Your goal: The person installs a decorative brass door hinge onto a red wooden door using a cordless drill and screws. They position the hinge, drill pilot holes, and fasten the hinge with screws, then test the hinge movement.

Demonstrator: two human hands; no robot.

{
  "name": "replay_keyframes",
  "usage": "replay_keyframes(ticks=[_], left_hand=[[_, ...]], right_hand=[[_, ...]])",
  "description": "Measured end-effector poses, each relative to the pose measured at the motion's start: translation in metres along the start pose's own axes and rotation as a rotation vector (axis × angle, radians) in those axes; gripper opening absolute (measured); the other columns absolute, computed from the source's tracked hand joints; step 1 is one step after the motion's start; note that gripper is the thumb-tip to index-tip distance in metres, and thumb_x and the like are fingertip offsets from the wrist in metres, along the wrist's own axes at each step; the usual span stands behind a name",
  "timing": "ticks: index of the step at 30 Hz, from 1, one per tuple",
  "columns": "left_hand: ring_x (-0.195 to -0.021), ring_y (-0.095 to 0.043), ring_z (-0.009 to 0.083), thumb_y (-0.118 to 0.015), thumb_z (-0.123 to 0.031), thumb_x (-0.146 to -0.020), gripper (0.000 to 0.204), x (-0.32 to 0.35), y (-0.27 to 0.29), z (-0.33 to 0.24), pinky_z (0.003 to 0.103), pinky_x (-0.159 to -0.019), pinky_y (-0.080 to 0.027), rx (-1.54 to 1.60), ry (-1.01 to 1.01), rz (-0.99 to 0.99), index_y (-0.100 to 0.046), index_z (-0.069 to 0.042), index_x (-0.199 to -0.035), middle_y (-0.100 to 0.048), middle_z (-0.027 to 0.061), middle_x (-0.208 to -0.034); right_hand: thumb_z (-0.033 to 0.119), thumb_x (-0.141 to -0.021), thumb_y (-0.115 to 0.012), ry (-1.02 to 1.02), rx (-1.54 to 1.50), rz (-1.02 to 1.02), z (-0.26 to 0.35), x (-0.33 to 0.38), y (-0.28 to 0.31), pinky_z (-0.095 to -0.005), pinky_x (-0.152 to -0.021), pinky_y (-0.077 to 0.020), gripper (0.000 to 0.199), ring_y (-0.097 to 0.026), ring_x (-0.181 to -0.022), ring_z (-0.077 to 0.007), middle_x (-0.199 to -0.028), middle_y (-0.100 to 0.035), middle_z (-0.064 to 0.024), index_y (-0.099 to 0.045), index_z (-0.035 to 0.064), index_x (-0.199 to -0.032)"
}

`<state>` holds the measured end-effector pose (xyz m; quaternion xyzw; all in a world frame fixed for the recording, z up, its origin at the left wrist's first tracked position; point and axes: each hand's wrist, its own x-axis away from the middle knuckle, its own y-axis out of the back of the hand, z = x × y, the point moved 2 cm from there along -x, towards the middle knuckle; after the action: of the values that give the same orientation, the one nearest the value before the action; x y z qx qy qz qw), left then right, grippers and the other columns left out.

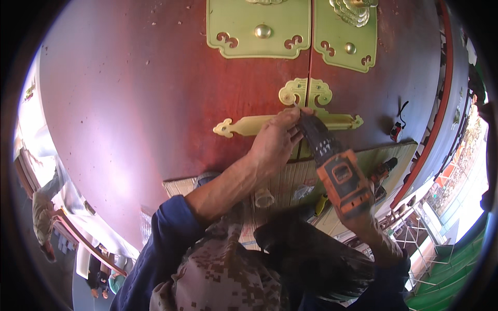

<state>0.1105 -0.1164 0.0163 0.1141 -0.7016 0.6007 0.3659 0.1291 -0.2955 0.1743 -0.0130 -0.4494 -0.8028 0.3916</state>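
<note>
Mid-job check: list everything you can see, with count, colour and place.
wood panels: 2, reddish brown, either side of the seam
large plates: 2, gold, top, beside the seam
round studs: 2, gold, one per large plate
lower fitting: piece count unclear, gold, below the plates
held drill: 1, orange and black, in the right grip
second drill: 1, orange and black, on the cardboard
yellow tool: 1, yellow and black, on the cardboard
small strapped tool: 1, red and black, right panel
cardboard: sheets unclear, brown, below the lower fitting
other people: at least 2, mixed clothing, left edge
green sheeting: count unclear, green, lower right
left grip: 1, bare, at the drill's front end
right grip: 1, bare, on the held drill
sleeves: 2, blue, lower edge
</note>
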Motion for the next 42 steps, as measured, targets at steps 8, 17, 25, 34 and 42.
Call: replay_keyframes(ticks=[8,17,25,34,42], left_hand=[[-0.126,-0.058,0.0199,-0.052,-0.024,-0.108,0.029,0.015,-0.013,-0.004,0.038,-0.114,-0.039,-0.058,0.093,0.007,-0.07,-0.004,-0.12,-0.068,0.0077,-0.128],[-0.126,-0.061,0.023,-0.051,-0.025,-0.108,0.03,0.005,-0.018,-0.02,0.038,-0.11,-0.047,0.037,0.142,-0.112,-0.067,-0.004,-0.123,-0.07,0.0114,-0.126],[-0.128,-0.06,0.026,-0.05,-0.024,-0.108,0.028,0.0,-0.018,-0.018,0.039,-0.11,-0.047,0.071,0.119,-0.151,-0.066,-0.005,-0.121,-0.069,0.0138,-0.129],[-0.121,-0.063,0.0238,-0.046,-0.023,-0.108,0.028,0.0,-0.023,-0.027,0.043,-0.109,-0.047,0.174,0.194,-0.189,-0.064,-0.004,-0.117,-0.07,0.0139,-0.124],[-0.129,-0.06,0.0296,-0.046,-0.023,-0.108,0.029,-0.004,-0.018,-0.029,0.042,-0.112,-0.048,0.184,0.227,-0.158,-0.062,-0.002,-0.122,-0.068,0.0172,-0.128]], right_hand=[[0.017,-0.077,-0.081,-0.425,-0.176,0.028,0.014,-0.034,-0.01,-0.0352,-0.067,-0.0578,0.056,-0.074,-0.075,-0.0271,-0.088,-0.074,-0.0106,-0.062,0.0008,-0.128],[0.018,-0.077,-0.081,-0.443,-0.179,0.131,0.011,-0.053,-0.006,-0.0356,-0.068,-0.0581,0.059,-0.074,-0.076,-0.028,-0.089,-0.074,-0.0109,-0.061,0.0013,-0.129],[0.019,-0.076,-0.082,-0.462,-0.197,0.166,0.016,-0.057,0.007,-0.0359,-0.068,-0.0584,0.061,-0.075,-0.076,-0.0288,-0.089,-0.075,-0.0111,-0.061,0.0017,-0.13],[0.021,-0.075,-0.082,-0.481,-0.214,0.188,0.026,-0.062,0.017,-0.0363,-0.068,-0.0587,0.063,-0.075,-0.077,-0.0297,-0.09,-0.075,-0.0114,-0.06,0.0022,-0.131],[0.022,-0.075,-0.083,-0.516,-0.251,0.198,0.033,-0.07,0.028,-0.0366,-0.068,-0.059,0.066,-0.076,-0.077,-0.0305,-0.09,-0.075,-0.0116,-0.059,0.0027,-0.133]])
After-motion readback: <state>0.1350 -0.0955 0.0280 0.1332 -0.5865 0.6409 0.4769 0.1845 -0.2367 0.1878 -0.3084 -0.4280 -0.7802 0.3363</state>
